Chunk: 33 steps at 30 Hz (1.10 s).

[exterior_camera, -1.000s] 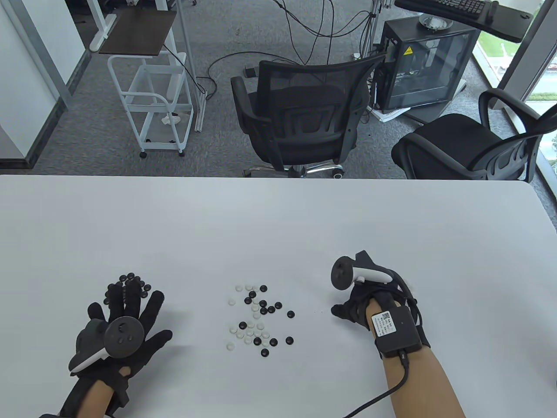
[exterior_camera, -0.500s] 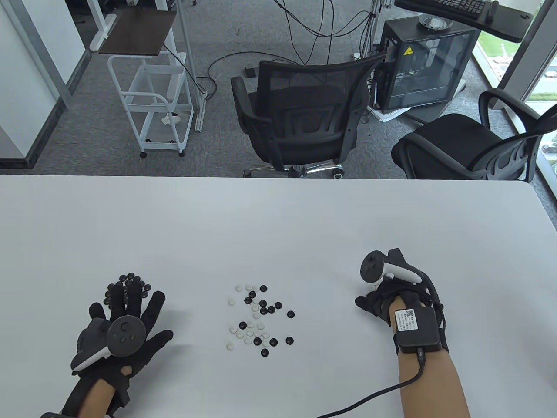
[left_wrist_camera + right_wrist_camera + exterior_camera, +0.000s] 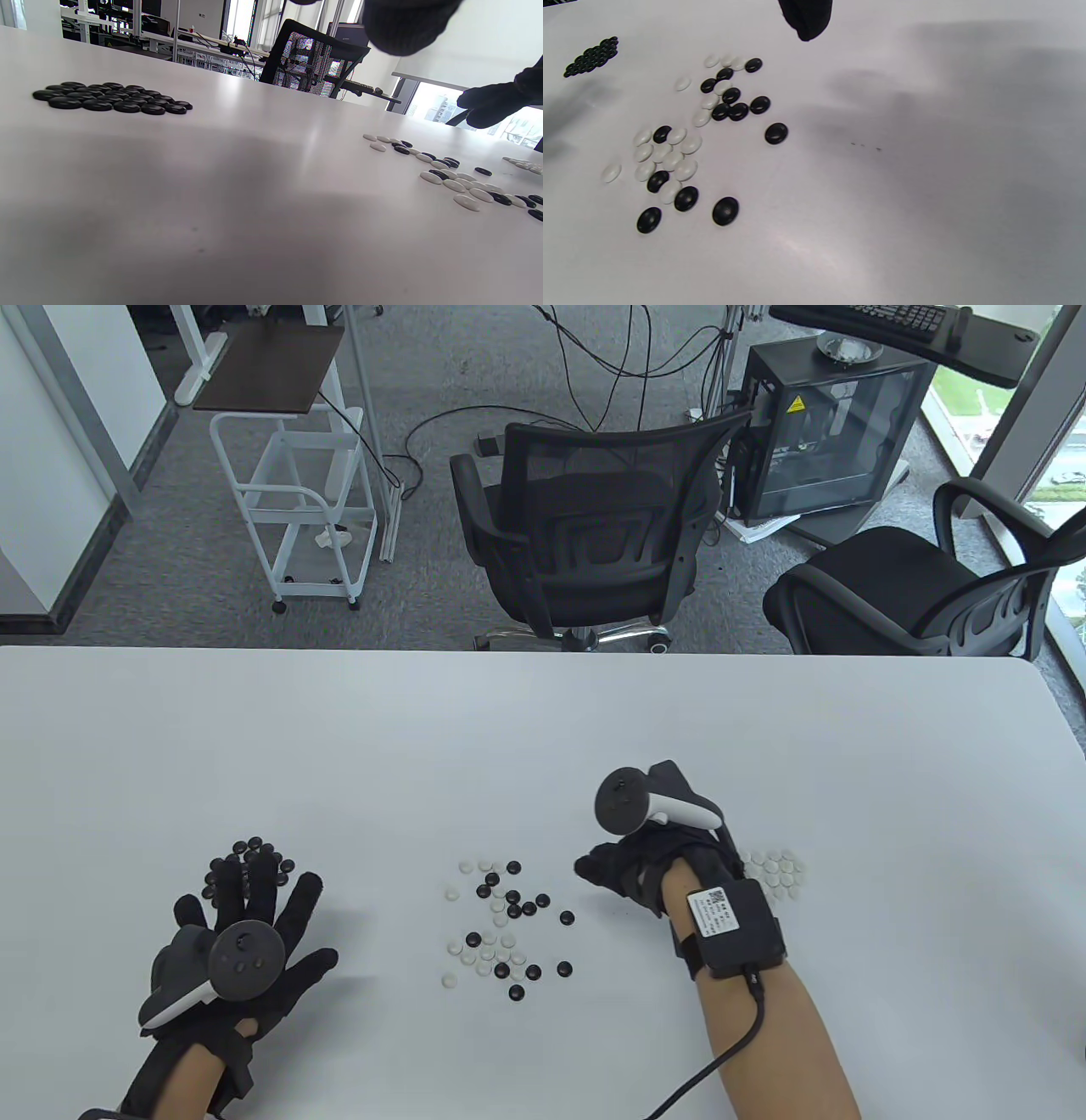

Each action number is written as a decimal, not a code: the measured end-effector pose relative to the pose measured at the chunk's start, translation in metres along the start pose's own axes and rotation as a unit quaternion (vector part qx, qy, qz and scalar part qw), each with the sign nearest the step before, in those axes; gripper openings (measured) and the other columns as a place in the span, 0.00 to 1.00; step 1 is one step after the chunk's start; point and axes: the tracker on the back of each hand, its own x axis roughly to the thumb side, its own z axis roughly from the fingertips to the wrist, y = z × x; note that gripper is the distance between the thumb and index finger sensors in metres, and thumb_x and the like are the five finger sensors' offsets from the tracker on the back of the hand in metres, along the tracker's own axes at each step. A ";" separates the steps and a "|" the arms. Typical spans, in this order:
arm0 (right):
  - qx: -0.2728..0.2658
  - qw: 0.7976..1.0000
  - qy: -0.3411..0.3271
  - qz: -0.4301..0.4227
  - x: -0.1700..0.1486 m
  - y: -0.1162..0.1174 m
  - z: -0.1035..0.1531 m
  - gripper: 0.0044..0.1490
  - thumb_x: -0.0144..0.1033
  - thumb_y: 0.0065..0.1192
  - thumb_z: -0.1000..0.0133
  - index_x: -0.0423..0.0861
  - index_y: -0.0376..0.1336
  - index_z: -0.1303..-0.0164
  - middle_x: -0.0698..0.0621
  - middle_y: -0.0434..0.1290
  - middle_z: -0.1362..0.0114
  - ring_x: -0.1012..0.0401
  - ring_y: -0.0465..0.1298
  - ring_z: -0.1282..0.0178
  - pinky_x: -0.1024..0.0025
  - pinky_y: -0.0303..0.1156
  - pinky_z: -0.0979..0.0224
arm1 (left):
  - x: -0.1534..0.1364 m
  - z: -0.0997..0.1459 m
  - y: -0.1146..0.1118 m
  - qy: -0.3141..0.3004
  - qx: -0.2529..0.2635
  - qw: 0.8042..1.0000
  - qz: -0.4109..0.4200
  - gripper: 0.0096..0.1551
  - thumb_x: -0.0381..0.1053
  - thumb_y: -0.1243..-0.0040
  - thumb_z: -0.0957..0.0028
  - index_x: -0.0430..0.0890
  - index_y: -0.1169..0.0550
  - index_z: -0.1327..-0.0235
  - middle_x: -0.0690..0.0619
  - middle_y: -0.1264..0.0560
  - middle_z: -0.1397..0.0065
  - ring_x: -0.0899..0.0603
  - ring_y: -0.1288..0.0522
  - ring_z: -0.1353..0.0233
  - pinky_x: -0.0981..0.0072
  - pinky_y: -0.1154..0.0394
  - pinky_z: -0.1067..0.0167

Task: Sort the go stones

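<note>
Two gloved hands, left hand (image 3: 246, 933) flat with fingers spread, right hand (image 3: 640, 861) loosely curled, empty, near mixed stones (image 3: 501, 920).

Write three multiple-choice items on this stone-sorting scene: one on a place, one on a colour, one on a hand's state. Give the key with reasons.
1. Where does the sorted black pile lie?
A. Just beyond the left hand's fingertips
B. Beside the right forearm
C. At the table's far edge

2. What colour are the stones in the small pile right of the right hand?
A. Black
B. White
C. Black and white mixed

3. How is the left hand?
A. Pinching a stone
B. Clenched in a fist
C. Flat on the table, fingers spread

Key: 1 A, the black cluster sits at the left fingertips in the table view. 2 B, only white stones show there. 3 C, its fingers lie straight and splayed, holding nothing.
</note>
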 end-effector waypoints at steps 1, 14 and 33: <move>0.003 1.000 -0.009 0.005 0.009 0.000 -0.007 0.45 0.52 0.41 0.37 0.35 0.57 0.17 0.18 0.28 0.20 0.21 0.24 0.31 0.10 0.29 0.40 | 0.000 0.000 0.000 0.000 -0.001 1.000 0.000 0.49 0.67 0.57 0.36 0.49 0.59 0.12 0.32 0.80 0.19 0.23 0.83 0.27 0.15 0.78 0.48; 0.051 0.996 -0.059 0.039 0.090 0.020 -0.098 0.47 0.52 0.41 0.37 0.36 0.49 0.13 0.17 0.25 0.21 0.21 0.22 0.31 0.10 0.28 0.39 | -0.002 0.004 0.005 -0.004 0.014 1.000 0.015 0.49 0.67 0.57 0.36 0.49 0.59 0.12 0.32 0.79 0.19 0.23 0.83 0.27 0.15 0.78 0.48; 0.035 0.974 0.220 -0.051 -0.103 -0.004 -0.012 0.46 0.53 0.40 0.38 0.36 0.53 0.16 0.18 0.28 0.21 0.21 0.23 0.31 0.10 0.30 0.39 | -0.001 0.002 0.001 -0.009 0.006 1.000 0.007 0.49 0.67 0.57 0.36 0.49 0.59 0.12 0.32 0.78 0.19 0.23 0.83 0.27 0.15 0.78 0.48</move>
